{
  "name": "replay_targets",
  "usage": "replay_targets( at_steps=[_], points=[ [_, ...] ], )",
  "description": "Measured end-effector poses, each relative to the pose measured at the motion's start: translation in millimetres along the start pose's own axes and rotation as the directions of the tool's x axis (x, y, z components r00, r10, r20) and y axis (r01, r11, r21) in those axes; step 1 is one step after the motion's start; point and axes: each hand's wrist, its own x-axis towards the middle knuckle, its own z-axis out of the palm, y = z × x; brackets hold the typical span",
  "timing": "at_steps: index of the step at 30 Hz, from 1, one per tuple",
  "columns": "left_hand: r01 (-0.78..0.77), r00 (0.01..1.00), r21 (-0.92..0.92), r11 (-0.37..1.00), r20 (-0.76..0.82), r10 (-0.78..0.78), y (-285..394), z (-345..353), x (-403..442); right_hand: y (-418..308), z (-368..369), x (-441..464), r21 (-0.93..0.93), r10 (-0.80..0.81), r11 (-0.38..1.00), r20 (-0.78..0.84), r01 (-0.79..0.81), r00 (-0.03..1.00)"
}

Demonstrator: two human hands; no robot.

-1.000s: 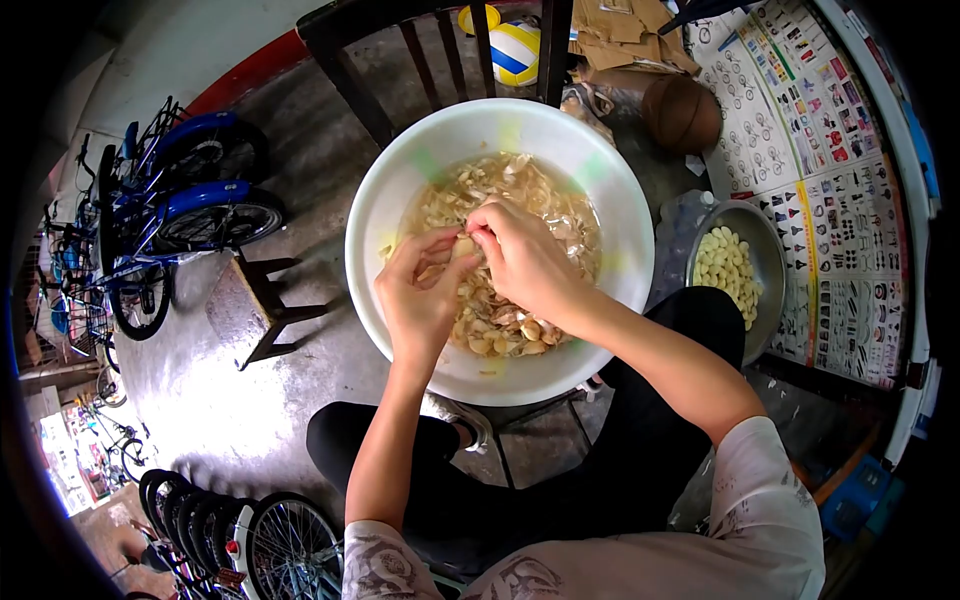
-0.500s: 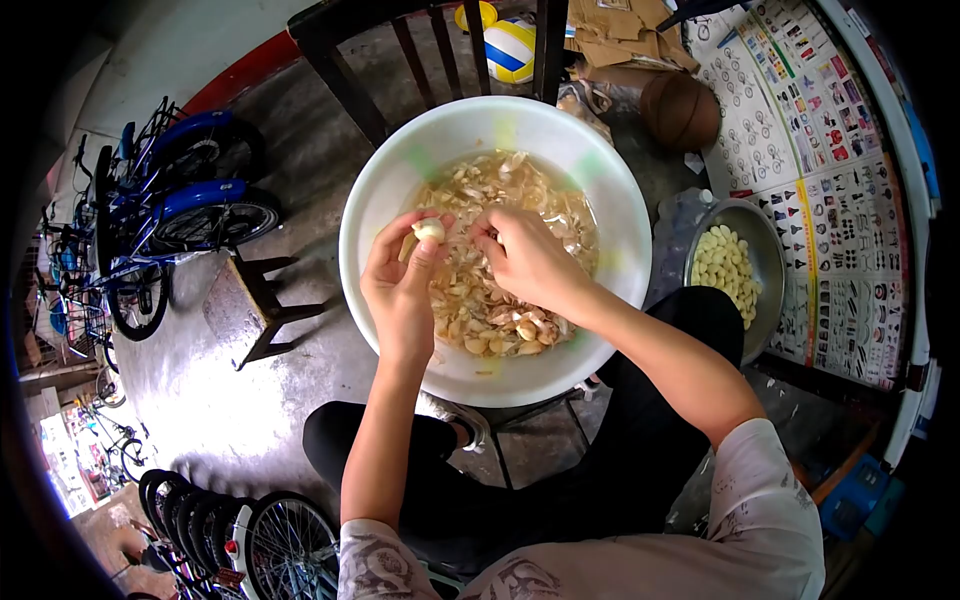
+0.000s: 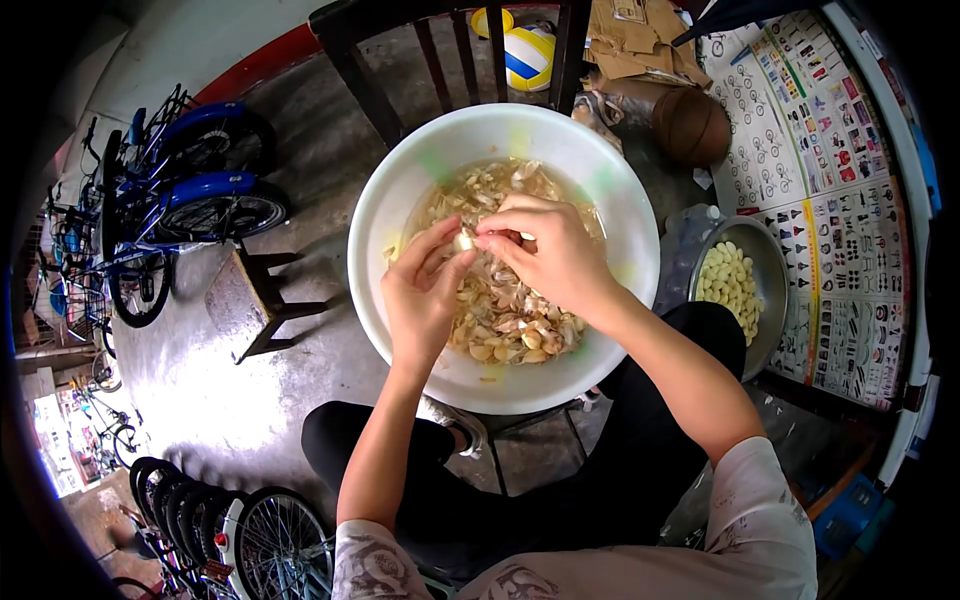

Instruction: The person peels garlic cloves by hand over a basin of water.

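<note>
A white basin [image 3: 395, 215] holds water with garlic cloves and loose skins [image 3: 520, 310]. Over it, my left hand [image 3: 425, 290] pinches a pale garlic clove [image 3: 464, 241] between thumb and fingertips. My right hand [image 3: 548, 245] is just beside it, its thumb and index finger pressed together at the clove's right side. Something small and pale shows between the right fingers, too small to make out. To the right, a metal bowl [image 3: 773, 290] contains peeled cloves [image 3: 729, 284].
Behind the basin is a dark wooden chair [image 3: 455, 60], with a volleyball [image 3: 528, 58] and a basketball [image 3: 691, 127] beyond. A small stool [image 3: 250, 300] and blue bicycles [image 3: 215, 205] stand left. Printed sheets [image 3: 830, 230] lie at the right.
Half a second ago my hands were apart, with the clove in the left; now the right fingers have come back to it. The view has shifted slightly.
</note>
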Motion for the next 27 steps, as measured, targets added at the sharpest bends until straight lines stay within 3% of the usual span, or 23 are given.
replay_targets(
  at_steps=[2,5,9,11,17,21,23,27],
  points=[
    [-0.186,0.982,0.237,0.954,0.013,0.188,0,1,-2,3,1,-1,0.045,-0.016,0.999,-0.042,0.018,0.999],
    [-0.256,0.964,0.392,0.884,0.04,0.261,6,5,-5,1,2,-3,0.047,-0.007,0.999,-0.04,0.009,0.999],
    [-0.273,0.957,0.477,0.836,0.046,0.286,3,6,-7,4,8,-5,-0.04,-0.113,0.993,-0.068,0.11,0.991],
    [-0.382,0.907,0.559,0.736,0.074,0.414,-4,6,-6,2,10,-6,-0.094,-0.113,0.99,-0.088,0.104,0.99],
    [-0.506,0.821,0.644,0.573,0.155,0.55,-10,7,-6,10,15,-6,-0.007,-0.075,0.997,-0.091,0.074,0.993],
    [-0.483,0.849,0.616,0.623,0.155,0.505,-5,4,-6,8,15,-6,-0.004,-0.08,0.997,-0.1,0.08,0.992],
    [-0.369,0.92,0.545,0.753,0.095,0.381,6,7,-7,5,16,-6,0.043,-0.01,0.999,-0.119,0.015,0.993],
    [-0.417,0.895,0.524,0.742,0.095,0.436,2,2,-2,1,12,-6,0.069,0.076,0.995,-0.042,-0.073,0.996]
  ],
)
